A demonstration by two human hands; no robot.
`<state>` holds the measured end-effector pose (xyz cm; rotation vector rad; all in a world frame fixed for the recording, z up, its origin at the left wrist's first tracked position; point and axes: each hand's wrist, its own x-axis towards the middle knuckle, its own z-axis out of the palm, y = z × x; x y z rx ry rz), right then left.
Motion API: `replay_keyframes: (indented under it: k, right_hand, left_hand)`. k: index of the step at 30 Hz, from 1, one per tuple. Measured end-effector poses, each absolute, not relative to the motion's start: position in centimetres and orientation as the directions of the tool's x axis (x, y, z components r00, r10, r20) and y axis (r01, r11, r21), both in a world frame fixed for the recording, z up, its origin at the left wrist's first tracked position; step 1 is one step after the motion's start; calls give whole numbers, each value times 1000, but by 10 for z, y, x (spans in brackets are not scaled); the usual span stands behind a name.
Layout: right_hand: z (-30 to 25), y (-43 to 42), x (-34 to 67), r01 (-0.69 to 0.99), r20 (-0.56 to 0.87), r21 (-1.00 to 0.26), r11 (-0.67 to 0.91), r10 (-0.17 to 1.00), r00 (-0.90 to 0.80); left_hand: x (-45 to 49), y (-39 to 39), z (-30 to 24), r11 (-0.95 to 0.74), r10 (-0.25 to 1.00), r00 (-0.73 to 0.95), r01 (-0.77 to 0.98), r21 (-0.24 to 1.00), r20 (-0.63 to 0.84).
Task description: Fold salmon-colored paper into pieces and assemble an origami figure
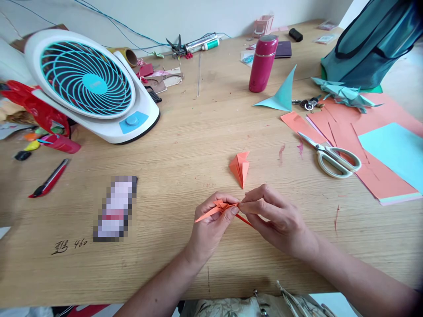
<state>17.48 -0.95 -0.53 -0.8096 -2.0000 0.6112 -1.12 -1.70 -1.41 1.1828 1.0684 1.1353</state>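
Note:
Near the front of the table, my left hand (211,224) pinches a folded orange paper piece (220,208) between thumb and fingers. Thin pointed strips of it stick out to the left and to the lower right. My right hand (277,220) meets it from the other side, its fingertips closed on the paper's right end. Parts of the piece are hidden by my fingers. Just beyond my hands lies a second folded orange paper piece (240,168), pointed at its near end and touched by neither hand.
Scissors (337,160) rest by orange and blue paper sheets (390,154) on the right. Behind are a teal folded paper (280,94), keys (309,104), a teal paper figure (346,92), a magenta flask (263,64) and a bag (366,48). A fan (95,86), utility knife (49,178) and blurred phone-like object (115,209) occupy the left.

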Motion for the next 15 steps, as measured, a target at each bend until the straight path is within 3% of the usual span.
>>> replay_keyframes:
  k: [7,15]
  right_hand:
    - [-6,-10,174,318,572,-624,713,695,-436]
    - [-8,-13,174,352,693,-436,828,558,-456]
  left_hand:
    - [-8,-20,-14,156,986,104,-295,943,-131]
    - [-1,-23,-3,345,938,177,-558,755,-298]
